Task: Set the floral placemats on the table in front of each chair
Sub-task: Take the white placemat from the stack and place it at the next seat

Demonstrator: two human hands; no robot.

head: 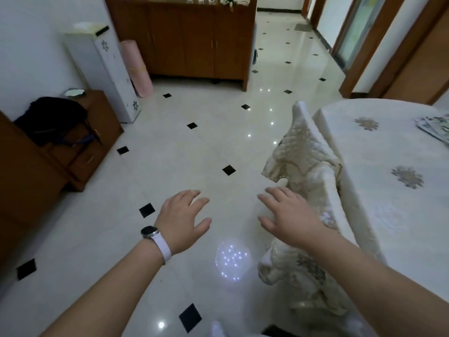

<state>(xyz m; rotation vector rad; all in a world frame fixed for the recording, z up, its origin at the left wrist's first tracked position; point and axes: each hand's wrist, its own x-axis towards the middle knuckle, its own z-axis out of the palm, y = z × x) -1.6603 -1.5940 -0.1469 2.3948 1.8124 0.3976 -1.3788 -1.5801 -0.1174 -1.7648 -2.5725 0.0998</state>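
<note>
Floral placemats [435,127] lie stacked at the far right edge of the view, on the table [379,195] with its white embroidered cloth. A chair [306,164] under a quilted cream cover stands against the table's left side. My left hand [182,220], with a white watch on the wrist, hovers over the floor, fingers spread and empty. My right hand [289,215] hovers beside the chair cover, fingers straight, holding nothing. Both hands are well to the left of the placemats.
Glossy white floor tiles with black diamonds fill the middle. A wooden sideboard [184,40] stands at the back, with a white cabinet [104,71] and a pink roll [137,69] to its left. A low wooden unit with a dark bag [53,120] is at left. Doorways open at back right.
</note>
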